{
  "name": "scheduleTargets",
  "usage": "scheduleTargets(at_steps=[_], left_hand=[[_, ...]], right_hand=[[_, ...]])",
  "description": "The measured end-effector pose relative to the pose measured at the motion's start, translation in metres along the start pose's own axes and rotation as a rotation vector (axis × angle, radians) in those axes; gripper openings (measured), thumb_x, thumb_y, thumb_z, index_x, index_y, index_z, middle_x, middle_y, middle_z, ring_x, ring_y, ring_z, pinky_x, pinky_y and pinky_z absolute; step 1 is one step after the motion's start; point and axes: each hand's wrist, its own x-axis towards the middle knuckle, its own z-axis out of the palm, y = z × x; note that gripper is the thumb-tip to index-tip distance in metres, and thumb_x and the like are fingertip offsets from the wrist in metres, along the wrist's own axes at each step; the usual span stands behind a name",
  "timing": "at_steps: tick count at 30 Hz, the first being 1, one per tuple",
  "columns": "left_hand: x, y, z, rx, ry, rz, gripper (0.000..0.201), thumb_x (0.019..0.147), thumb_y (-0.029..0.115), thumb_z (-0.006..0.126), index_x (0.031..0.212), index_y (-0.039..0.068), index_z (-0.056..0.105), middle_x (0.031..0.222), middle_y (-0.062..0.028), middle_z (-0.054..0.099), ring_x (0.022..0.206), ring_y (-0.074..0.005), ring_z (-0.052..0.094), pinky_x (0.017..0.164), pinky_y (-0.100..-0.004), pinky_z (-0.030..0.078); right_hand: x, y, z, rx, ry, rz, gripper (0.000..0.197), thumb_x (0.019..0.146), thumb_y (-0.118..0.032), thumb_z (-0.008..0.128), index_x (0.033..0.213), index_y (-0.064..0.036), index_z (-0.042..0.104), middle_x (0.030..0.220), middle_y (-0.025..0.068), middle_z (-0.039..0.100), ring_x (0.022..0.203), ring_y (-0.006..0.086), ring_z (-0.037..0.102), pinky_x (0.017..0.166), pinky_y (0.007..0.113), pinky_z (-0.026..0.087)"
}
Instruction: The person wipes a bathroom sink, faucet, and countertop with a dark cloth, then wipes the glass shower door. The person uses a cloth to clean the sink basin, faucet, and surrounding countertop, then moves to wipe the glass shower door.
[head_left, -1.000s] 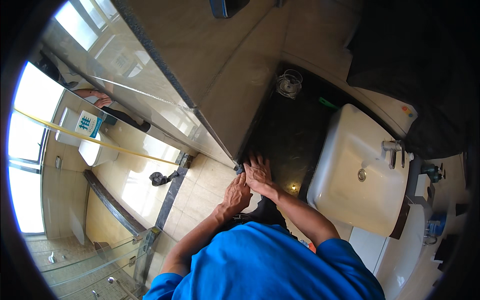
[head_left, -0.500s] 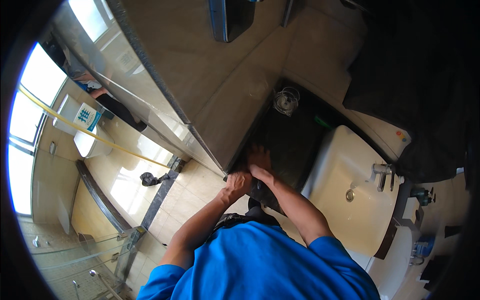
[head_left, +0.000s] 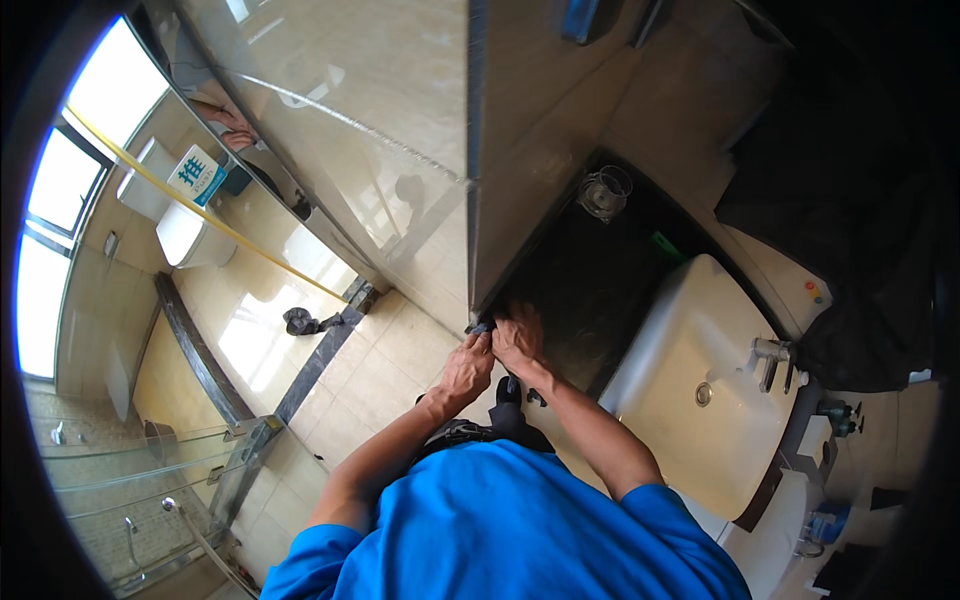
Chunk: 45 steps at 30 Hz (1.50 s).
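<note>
My right hand (head_left: 518, 338) rests on the near end of the black countertop (head_left: 590, 290), its fingers stretched out over the surface. Beside it, my left hand (head_left: 466, 368) is at the counter's left corner, fingers bent and pressed together. A small dark piece (head_left: 480, 328) shows at the left fingertips; its kind is too small to make out. The two hands are close together at the thumbs. At the counter's far end stands a clear glass vessel (head_left: 604, 194).
A white washbasin (head_left: 690, 430) with a chrome tap (head_left: 772, 362) adjoins the counter on the right. A small green item (head_left: 665, 244) lies behind it. The tiled wall corner (head_left: 474, 240) rises ahead. On the left floor lies a crumpled black thing (head_left: 302, 322); a yellow hose (head_left: 215, 220) crosses there.
The view has turned, so the wall corner sits further right. My left hand's fingers have come forward to the counter's corner, where a small dark piece now shows. My right hand stays on the counter.
</note>
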Motion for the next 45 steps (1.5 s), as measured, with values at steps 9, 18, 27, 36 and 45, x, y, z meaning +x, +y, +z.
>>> scheduleTargets(at_steps=[9,18,27,36,45], left_hand=[[-0.032,-0.010,-0.004,-0.307,0.185,-0.279,0.014,0.083,0.011,0.070,0.093,0.002,0.066,0.092,-0.0193,0.068,0.086,-0.0395,0.065,0.074,-0.0453,0.054],[0.010,-0.018,0.024,-0.451,0.353,-0.612,0.030,0.082,0.021,0.071,0.106,0.004,0.062,0.087,-0.0229,0.068,0.082,-0.0417,0.066,0.072,-0.0489,0.053],[0.018,-0.028,0.018,-0.580,0.327,-0.660,0.016,0.082,0.016,0.069,0.087,0.001,0.069,0.075,-0.0202,0.068,0.070,-0.0349,0.067,0.065,-0.0437,0.053],[0.037,0.036,-0.043,-1.041,0.656,-0.544,0.013,0.088,0.010,0.071,0.092,-0.002,0.066,0.065,-0.0073,0.063,0.057,-0.0124,0.054,0.053,-0.0309,0.046],[0.020,0.051,-0.043,-0.670,0.773,-0.420,0.027,0.086,0.006,0.070,0.110,0.000,0.059,0.095,-0.0152,0.066,0.080,-0.0309,0.069,0.069,-0.0380,0.055]], right_hand=[[-0.029,-0.019,0.018,0.123,0.252,-0.067,0.028,0.077,-0.022,0.071,0.099,-0.0058,0.066,0.122,0.0179,0.059,0.107,0.0388,0.053,0.092,0.050,0.044],[0.002,0.000,0.021,0.145,0.288,0.011,0.016,0.072,-0.013,0.068,0.087,-0.0086,0.071,0.100,0.0162,0.062,0.093,0.0397,0.055,0.083,0.051,0.047],[-0.009,0.016,0.039,0.435,0.337,0.037,0.020,0.076,-0.016,0.074,0.093,-0.0054,0.069,0.097,0.0165,0.067,0.096,0.0357,0.062,0.085,0.045,0.050],[-0.016,-0.022,-0.064,0.519,0.581,-0.037,0.015,0.083,-0.009,0.071,0.098,-0.0046,0.069,0.109,0.0145,0.063,0.104,0.0344,0.058,0.090,0.043,0.049],[0.000,-0.020,-0.041,0.391,0.566,-0.156,0.017,0.084,-0.008,0.066,0.099,-0.0042,0.072,0.111,0.0167,0.062,0.105,0.0363,0.057,0.091,0.044,0.049]])
